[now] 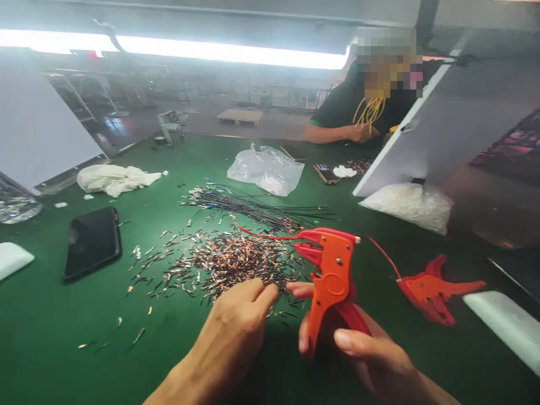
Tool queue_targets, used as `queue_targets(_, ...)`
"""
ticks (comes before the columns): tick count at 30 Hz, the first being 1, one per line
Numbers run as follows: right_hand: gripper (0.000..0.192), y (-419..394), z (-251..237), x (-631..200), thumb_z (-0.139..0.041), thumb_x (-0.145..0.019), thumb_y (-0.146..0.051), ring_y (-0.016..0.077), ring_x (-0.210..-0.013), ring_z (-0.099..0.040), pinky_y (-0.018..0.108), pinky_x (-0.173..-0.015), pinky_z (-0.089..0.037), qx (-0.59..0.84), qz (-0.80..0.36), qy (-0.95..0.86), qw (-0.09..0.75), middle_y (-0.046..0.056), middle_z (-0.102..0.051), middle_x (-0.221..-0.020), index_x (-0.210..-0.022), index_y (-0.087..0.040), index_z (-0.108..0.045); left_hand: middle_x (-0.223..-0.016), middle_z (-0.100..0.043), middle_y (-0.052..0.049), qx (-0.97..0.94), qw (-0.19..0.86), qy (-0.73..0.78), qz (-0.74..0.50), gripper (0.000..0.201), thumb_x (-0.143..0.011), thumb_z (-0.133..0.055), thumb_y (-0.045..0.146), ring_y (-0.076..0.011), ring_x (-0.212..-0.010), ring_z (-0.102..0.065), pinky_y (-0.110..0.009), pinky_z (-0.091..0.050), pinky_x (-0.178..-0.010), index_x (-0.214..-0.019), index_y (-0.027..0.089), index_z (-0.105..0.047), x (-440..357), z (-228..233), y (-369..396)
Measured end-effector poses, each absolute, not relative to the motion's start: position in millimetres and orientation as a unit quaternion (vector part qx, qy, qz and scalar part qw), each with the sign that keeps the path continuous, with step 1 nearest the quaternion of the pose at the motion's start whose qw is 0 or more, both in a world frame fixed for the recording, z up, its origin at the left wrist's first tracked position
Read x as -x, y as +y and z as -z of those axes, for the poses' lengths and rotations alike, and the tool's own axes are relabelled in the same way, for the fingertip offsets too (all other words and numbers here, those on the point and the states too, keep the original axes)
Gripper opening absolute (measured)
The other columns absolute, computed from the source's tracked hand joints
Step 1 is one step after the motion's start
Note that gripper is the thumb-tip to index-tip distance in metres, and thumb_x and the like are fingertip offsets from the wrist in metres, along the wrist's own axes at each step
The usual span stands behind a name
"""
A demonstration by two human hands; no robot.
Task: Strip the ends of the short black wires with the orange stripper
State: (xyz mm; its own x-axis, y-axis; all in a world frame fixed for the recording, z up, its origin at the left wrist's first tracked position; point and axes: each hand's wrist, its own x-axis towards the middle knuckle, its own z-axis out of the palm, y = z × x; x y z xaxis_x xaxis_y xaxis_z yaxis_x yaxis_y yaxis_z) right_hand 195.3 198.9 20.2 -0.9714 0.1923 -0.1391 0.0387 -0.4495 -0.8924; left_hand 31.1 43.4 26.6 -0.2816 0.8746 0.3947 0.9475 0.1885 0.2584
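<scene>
Two hands: right hand (363, 349) grips orange stripper (333, 281); left hand (236, 320) fingers beside it

we're in a factory workshop: a long green workbench (177, 163) strewn with cut wire pieces (228, 261), wire bundles (253, 208), orange stripping tools (333, 275), a co-worker (358, 112) opposite.

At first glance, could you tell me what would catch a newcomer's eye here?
The orange stripper in the right hand stands out, low and right of centre. Just left of it, the left hand touches a glittering pile of wire bits on the green table. A second orange tool lies at right.
</scene>
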Motion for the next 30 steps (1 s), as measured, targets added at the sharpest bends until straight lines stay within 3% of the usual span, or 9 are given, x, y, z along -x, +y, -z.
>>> queue_targets(6,0.052,206.5,-16.3,-196.6,-0.063,-0.080,-0.052,0.0303,-0.085,-0.060,0.043,-0.078,-0.044,0.130,-0.812,-0.568,0.023,0.011,-0.071,-0.091,-0.121,-0.020,-0.064,-0.063,-0.053,0.001,0.700,0.099,-0.668,0.231,0.018,-0.087,-0.054,0.012,-0.0147,-0.053,-0.045,-0.029,-0.029,-0.046,-0.072,0.021,-0.053,-34.4,-25.4,31.0)
queue_targets(11,0.038,208.7,-14.7,-197.5,-0.064,-0.084,-0.043,0.0286,-0.086,-0.064,0.045,-0.082,-0.048,0.143,-0.820,-0.550,0.073,0.011,-0.068,-0.111,-0.119,-0.027,-0.065,-0.072,-0.059,0.001,0.723,0.074,-0.669,0.158,0.019,-0.081,-0.072,0.024,-0.0171,-0.064,-0.053,-0.030,-0.039,-0.054,-0.075,0.022,-0.054,-31.4,-14.9,33.5)
queue_targets(14,0.033,210.4,-13.5,-198.1,-0.060,-0.088,-0.038,0.0279,-0.087,-0.065,0.046,-0.082,-0.049,0.125,-0.830,-0.537,0.081,0.009,-0.067,-0.114,-0.120,-0.029,-0.064,-0.079,-0.063,-0.003,0.659,0.099,-0.738,0.108,0.012,-0.081,-0.067,0.014,-0.0216,-0.074,-0.058,-0.033,-0.046,-0.061,-0.077,0.021,-0.058,-22.3,-16.3,42.1)
queue_targets(17,0.034,212.1,-13.9,-198.6,-0.059,-0.089,-0.036,0.0278,-0.087,-0.065,0.045,-0.081,-0.050,0.118,-0.840,-0.524,0.080,0.010,-0.066,-0.114,-0.121,-0.028,-0.063,-0.080,-0.065,-0.006,0.614,0.155,-0.768,0.097,0.019,-0.079,-0.060,0.000,-0.0237,-0.077,-0.060,-0.035,-0.049,-0.067,-0.074,0.019,-0.060,-17.8,-24.1,48.2)
queue_targets(21,0.036,211.1,-14.5,-198.2,-0.062,-0.088,-0.034,0.0274,-0.090,-0.066,0.045,-0.082,-0.050,0.113,-0.856,-0.499,0.072,0.010,-0.068,-0.112,-0.123,-0.026,-0.063,-0.070,-0.064,-0.004,0.556,0.201,-0.787,0.176,0.021,-0.087,-0.053,0.005,-0.0217,-0.066,-0.059,-0.034,-0.045,-0.061,-0.072,0.019,-0.060,-26.1,-37.2,49.8)
queue_targets(26,0.037,200.8,-11.6,-193.9,-0.064,-0.084,-0.028,0.0285,-0.095,-0.065,0.051,-0.092,-0.046,0.083,-0.902,-0.419,0.061,0.009,-0.071,-0.105,-0.121,-0.024,-0.063,-0.056,-0.061,0.005,0.451,0.191,-0.804,0.337,0.016,-0.096,-0.050,0.015,-0.0111,-0.044,-0.055,-0.025,-0.038,-0.048,-0.089,0.019,-0.063,-36.5,-49.8,55.4)
queue_targets(28,0.042,195.6,-10.3,-191.9,-0.063,-0.081,-0.023,0.0277,-0.093,-0.064,0.054,-0.089,-0.048,0.065,-0.931,-0.357,0.036,0.008,-0.071,-0.101,-0.123,-0.023,-0.062,-0.056,-0.061,0.007,0.428,0.187,-0.797,0.382,0.015,-0.097,-0.050,0.014,-0.0084,-0.041,-0.053,-0.022,-0.037,-0.043,-0.094,0.020,-0.063,-36.1,-51.8,59.1)
queue_targets(30,0.048,191.7,-8.8,-189.9,-0.063,-0.078,-0.022,0.0261,-0.089,-0.064,0.049,-0.081,-0.051,0.045,-0.955,-0.294,-0.006,0.007,-0.070,-0.097,-0.126,-0.023,-0.060,-0.065,-0.067,0.004,0.424,0.202,-0.779,0.416,0.015,-0.096,-0.050,0.012,-0.0074,-0.045,-0.058,-0.019,-0.042,-0.045,-0.099,0.019,-0.063,-34.1,-50.7,61.6)
